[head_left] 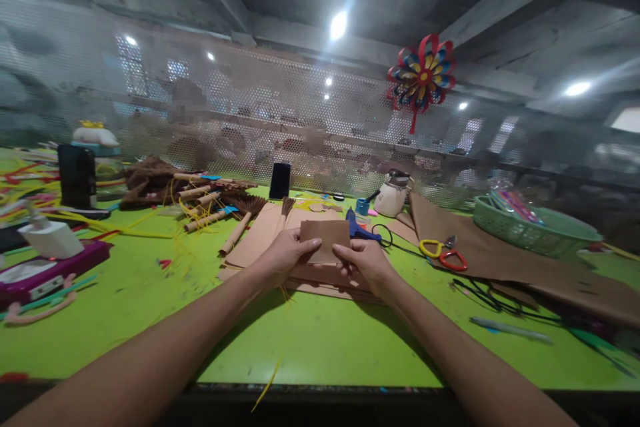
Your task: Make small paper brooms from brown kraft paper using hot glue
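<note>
Between my two hands is a small rectangle of brown paper (326,240), held up above the table. My left hand (289,255) pinches its left edge, thumb on the near face. On the right edge, my right hand (367,261) grips it the same way, with the other fingers curled behind. Beneath lie flat brown cardboard sheets (255,240). Just behind my right hand rests a blue glue gun (361,227). A fan-shaped pleated brown paper piece with a rolled handle (243,223) lies left of the sheets.
Scissors with yellow and red handles (444,253) lie on large brown paper (540,277) at right, near a green basket (545,230). A purple power strip (55,273) with a white plug sits left. A phone (280,181) stands at the back, beside a perforated screen (300,127).
</note>
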`<state>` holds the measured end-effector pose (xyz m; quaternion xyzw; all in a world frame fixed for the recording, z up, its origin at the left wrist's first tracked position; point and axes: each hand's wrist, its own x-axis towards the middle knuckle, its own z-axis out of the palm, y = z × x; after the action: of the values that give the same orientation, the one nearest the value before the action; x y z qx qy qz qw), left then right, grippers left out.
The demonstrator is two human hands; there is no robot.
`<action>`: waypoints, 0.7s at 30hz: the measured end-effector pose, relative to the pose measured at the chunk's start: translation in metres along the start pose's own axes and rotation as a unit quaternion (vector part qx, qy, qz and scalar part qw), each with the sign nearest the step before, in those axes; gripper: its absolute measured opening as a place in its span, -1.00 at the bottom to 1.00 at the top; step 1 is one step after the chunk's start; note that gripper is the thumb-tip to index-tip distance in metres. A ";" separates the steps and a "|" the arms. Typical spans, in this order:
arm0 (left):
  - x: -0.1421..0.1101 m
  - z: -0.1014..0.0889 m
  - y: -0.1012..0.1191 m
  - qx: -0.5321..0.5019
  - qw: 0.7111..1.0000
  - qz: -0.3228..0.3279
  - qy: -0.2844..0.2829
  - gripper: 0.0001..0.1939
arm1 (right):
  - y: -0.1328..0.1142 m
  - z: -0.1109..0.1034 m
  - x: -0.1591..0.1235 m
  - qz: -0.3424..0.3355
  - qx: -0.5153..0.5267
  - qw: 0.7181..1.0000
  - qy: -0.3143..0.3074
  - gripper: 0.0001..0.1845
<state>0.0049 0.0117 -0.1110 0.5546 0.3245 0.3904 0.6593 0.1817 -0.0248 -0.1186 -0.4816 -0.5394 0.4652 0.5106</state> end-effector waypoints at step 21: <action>0.000 0.001 0.004 -0.012 1.000 -0.007 0.014 -0.63 | 0.000 -0.001 0.000 -0.018 0.006 1.000 -0.013 -0.62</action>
<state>0.0053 0.0110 -0.1071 0.5389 0.3323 0.3974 0.6643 0.1824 -0.0246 -0.1190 -0.4628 -0.5517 0.4655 0.5145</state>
